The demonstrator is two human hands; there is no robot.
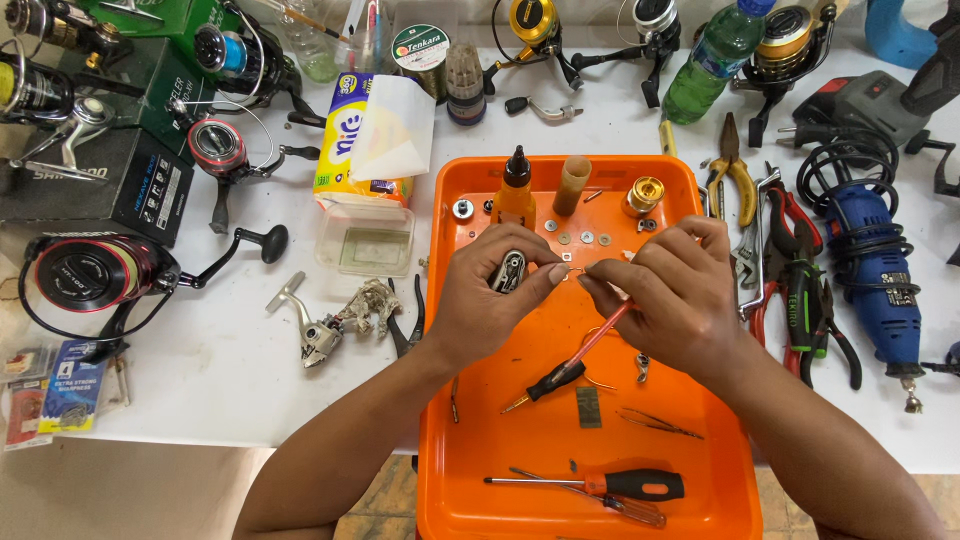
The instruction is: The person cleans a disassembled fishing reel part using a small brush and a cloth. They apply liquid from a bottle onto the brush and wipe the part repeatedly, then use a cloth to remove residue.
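Observation:
My left hand [490, 300] is over the orange tray [480, 470] and grips a small grey and black reel part [508, 270]. Its thumb and forefinger pinch a tiny ring-like piece [572, 270] together with the fingertips of my right hand [670, 295]. My right hand also holds a thin red-handled tool [605, 335] that slants down to the left. On the tray below lie a small black-handled screwdriver [548, 382], tweezers [655, 423] and a larger black and orange screwdriver [610, 484].
At the tray's far end stand an orange oil bottle [515, 190], a tan tube [573, 183], a gold spool [644, 195] and several washers. Fishing reels [85, 275] lie at the left, pliers [795, 300] and a blue rotary tool [870, 260] at the right, a tissue pack [365, 140] behind.

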